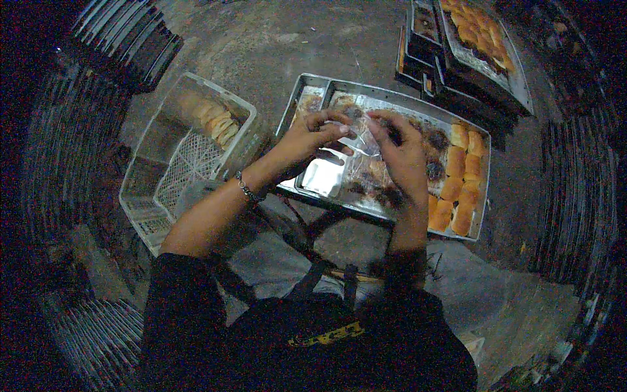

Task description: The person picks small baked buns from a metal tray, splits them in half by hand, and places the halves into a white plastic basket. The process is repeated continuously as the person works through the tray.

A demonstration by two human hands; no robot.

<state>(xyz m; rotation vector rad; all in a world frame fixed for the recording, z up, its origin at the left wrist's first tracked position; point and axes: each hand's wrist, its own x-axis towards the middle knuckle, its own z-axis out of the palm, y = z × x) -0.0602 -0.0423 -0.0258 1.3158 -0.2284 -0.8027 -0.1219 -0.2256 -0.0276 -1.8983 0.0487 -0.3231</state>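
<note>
A metal baking tray [401, 93] lies before me, its bottom stained, with two rows of browned bread rolls [456, 161] along its right end. My left hand [318, 137], a chain bracelet on its wrist, is over the tray's left part with fingers bent and apart. Facing it, my right hand [399, 147] has thumb and index finger near each other. Between the hands is a thin, clear, shiny sheet that looks like plastic film [365, 142]; the blur hides which fingers touch it. A clear plastic crate [250, 110] stands at the left, with several rolls [218, 122] at its far side.
More baking trays, stacked, stand at the upper right, the top one [519, 93] holding browned bread [477, 32]. A stack of metal trays [127, 39] is at the upper left. Dark ridged stacks line both sides. Concrete floor [245, 29] shows beyond the tray.
</note>
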